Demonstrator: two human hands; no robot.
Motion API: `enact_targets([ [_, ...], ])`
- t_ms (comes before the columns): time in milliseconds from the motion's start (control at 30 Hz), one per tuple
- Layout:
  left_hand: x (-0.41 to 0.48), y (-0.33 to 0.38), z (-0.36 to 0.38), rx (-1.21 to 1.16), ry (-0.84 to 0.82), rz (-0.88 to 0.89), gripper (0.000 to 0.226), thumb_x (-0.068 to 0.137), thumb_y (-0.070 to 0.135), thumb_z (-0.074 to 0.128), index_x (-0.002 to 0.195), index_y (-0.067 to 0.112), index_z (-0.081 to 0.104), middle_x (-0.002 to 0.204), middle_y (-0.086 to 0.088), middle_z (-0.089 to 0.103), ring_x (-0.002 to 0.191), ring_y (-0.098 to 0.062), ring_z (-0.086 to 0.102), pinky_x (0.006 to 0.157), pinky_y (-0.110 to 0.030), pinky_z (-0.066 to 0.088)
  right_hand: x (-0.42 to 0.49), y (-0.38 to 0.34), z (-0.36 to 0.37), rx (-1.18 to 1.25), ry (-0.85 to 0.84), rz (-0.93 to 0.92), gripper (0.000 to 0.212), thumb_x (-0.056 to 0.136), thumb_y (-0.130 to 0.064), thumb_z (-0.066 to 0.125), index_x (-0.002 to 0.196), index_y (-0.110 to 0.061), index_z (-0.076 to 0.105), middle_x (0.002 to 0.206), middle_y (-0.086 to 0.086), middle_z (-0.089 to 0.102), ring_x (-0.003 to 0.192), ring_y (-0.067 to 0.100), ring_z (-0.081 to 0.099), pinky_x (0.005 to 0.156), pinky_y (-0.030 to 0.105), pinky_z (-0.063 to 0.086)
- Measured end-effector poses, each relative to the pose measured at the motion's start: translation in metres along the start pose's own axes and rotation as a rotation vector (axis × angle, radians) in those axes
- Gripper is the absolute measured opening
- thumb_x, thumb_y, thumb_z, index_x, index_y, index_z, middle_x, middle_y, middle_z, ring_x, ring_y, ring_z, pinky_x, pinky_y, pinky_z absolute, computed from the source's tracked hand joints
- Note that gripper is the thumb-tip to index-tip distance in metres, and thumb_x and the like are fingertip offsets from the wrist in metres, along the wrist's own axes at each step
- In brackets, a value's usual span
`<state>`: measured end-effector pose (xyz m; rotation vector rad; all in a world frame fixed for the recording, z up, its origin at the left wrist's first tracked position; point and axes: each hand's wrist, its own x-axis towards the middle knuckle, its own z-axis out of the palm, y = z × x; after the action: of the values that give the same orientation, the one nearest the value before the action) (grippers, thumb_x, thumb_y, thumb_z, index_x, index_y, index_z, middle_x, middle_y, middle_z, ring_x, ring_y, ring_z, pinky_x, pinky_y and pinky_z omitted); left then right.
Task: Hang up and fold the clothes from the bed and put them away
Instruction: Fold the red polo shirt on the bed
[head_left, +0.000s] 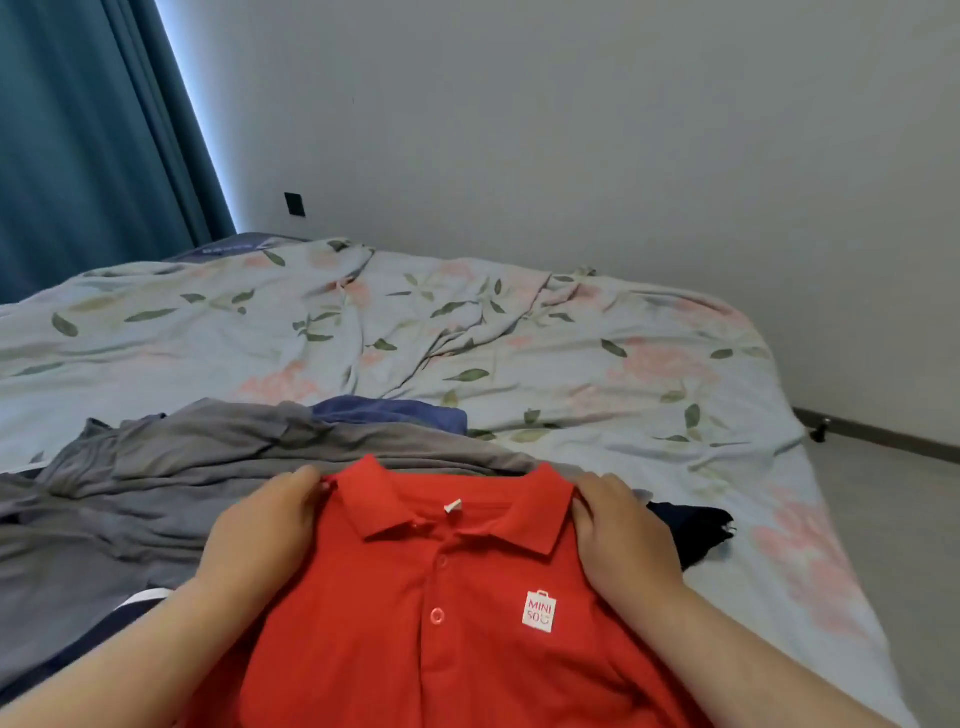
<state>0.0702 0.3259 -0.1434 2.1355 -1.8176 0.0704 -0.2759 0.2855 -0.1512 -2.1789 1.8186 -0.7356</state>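
A: Red polo shirt (395, 649), front up, buttons (437, 615) and white logo (539, 611) showing. Sits at the near edge of the bed (519, 338), over a heap of grey clothes (182, 483).

B: Which way round?

A: Collar (457, 514) away from the body, hem toward it and out of view below. Runs lengthwise straight out from the chest, in line with the forearms.

B: And the hands?

A: Left hand (260, 525) curled round the shoulder edge just left of the collar. Right hand (623, 535) pinching the opposite shoulder, thumb on top, fingers tucked under the cloth. Both holding cloth, one at each end of the collar, about level, neither nearer than the other.

B: Lifted, or lying flat?

A: Hard to tell. Looks slightly raised off the heap at the collar end.

B: Anything close by?

A: Blue garment (389, 410) beyond the grey heap. Dark garment (691, 530) just beside the right hand, partly under the shirt. Sleeves out of sight.

B: Next move, at a guess?

A: Hanging or folding, going by the shoulder grip. No hanger in view. For a fold, probably calls for carrying the collar end outward onto a bare stretch of the bed, keeping both shoulders level so the placket stays straight.
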Motion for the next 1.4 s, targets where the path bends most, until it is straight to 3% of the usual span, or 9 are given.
enact_targets([
  [233,0.115,-0.021,0.065,0.173,-0.036,0.101,0.027,0.102,0.034,0.04,0.12,0.026,0.058,0.121,-0.007,0.066,0.105,-0.031,0.064,0.08,-0.042,0.048,0.107,0.026,0.065,-0.135,-0.036,-0.01,0.024,0.103,-0.04,0.03,0.1,-0.026,0.05,0.096,-0.003,0.048,0.091,0.028,0.058,0.068,0.037,0.038],
  [533,0.15,-0.019,0.098,0.19,0.064,0.123,0.028,0.101,0.034,0.038,0.112,0.018,0.058,0.105,-0.013,0.067,0.09,-0.036,0.066,0.066,-0.041,0.044,0.151,0.035,0.086,-0.278,-0.123,-0.007,0.031,0.103,-0.03,0.03,0.122,-0.017,0.052,0.123,0.014,0.056,0.106,0.038,0.059,0.077,0.041,0.043],
  [667,0.118,-0.003,0.068,-0.108,-0.052,-0.064,0.033,0.101,0.035,0.045,0.117,0.008,0.057,0.116,-0.02,0.062,0.106,-0.04,0.058,0.089,-0.048,0.046,0.117,0.016,0.056,-0.135,-0.233,0.077,0.034,0.105,-0.03,0.037,0.125,-0.007,0.051,0.127,0.019,0.052,0.116,0.04,0.053,0.093,0.044,0.044],
  [767,0.049,0.007,0.036,-0.191,0.058,-0.047,0.046,0.094,0.028,0.062,0.132,0.003,0.055,0.126,-0.023,0.059,0.118,-0.041,0.052,0.103,-0.048,0.039,0.053,-0.003,0.017,-0.054,-0.089,0.016,0.041,0.102,-0.03,0.044,0.136,-0.008,0.05,0.132,0.016,0.053,0.122,0.035,0.05,0.105,0.044,0.039],
  [900,-0.085,0.016,0.003,-0.211,0.068,-0.002,0.061,0.082,0.048,0.056,0.122,0.003,0.063,0.125,-0.019,0.06,0.117,-0.038,0.055,0.104,-0.049,0.043,-0.072,-0.017,-0.019,0.046,0.042,-0.199,0.026,0.09,-0.025,0.055,0.105,-0.009,0.067,0.107,0.007,0.062,0.099,0.025,0.057,0.093,0.034,0.042],
  [967,-0.148,0.015,-0.002,-0.175,0.012,-0.022,0.074,0.072,0.058,0.051,0.122,0.005,0.065,0.124,-0.018,0.06,0.115,-0.037,0.056,0.1,-0.051,0.047,-0.132,-0.01,-0.022,0.019,0.002,-0.119,0.016,0.086,-0.019,0.066,0.1,-0.011,0.07,0.103,0.003,0.06,0.095,0.022,0.056,0.09,0.033,0.044],
  [1067,-0.214,0.004,-0.006,-0.107,-0.121,-0.028,0.081,0.067,0.062,0.052,0.122,0.006,0.067,0.122,-0.017,0.063,0.109,-0.038,0.062,0.09,-0.053,0.053,-0.196,-0.002,-0.018,-0.05,-0.161,0.177,0.038,0.086,-0.022,0.072,0.123,-0.013,0.065,0.12,0.008,0.055,0.108,0.028,0.053,0.098,0.038,0.044],
  [1200,-0.243,-0.009,-0.013,-0.143,-0.226,-0.17,0.052,0.074,0.05,0.075,0.109,0.013,0.066,0.106,-0.005,0.057,0.096,-0.03,0.058,0.082,-0.042,0.05,-0.227,-0.008,-0.017,0.014,-0.197,0.358,0.049,0.094,-0.026,0.063,0.139,-0.011,0.05,0.13,0.01,0.05,0.118,0.027,0.053,0.102,0.034,0.042],
  [1400,-0.235,-0.004,-0.03,-0.329,-0.251,-0.41,0.025,0.087,0.02,0.07,0.084,0.014,0.046,0.075,-0.001,0.056,0.071,-0.02,0.053,0.061,-0.036,0.038,-0.234,-0.014,-0.025,-0.101,-0.167,0.583,0.031,0.093,-0.039,0.063,0.101,-0.009,0.059,0.1,0.01,0.058,0.093,0.03,0.06,0.079,0.036,0.049],
])
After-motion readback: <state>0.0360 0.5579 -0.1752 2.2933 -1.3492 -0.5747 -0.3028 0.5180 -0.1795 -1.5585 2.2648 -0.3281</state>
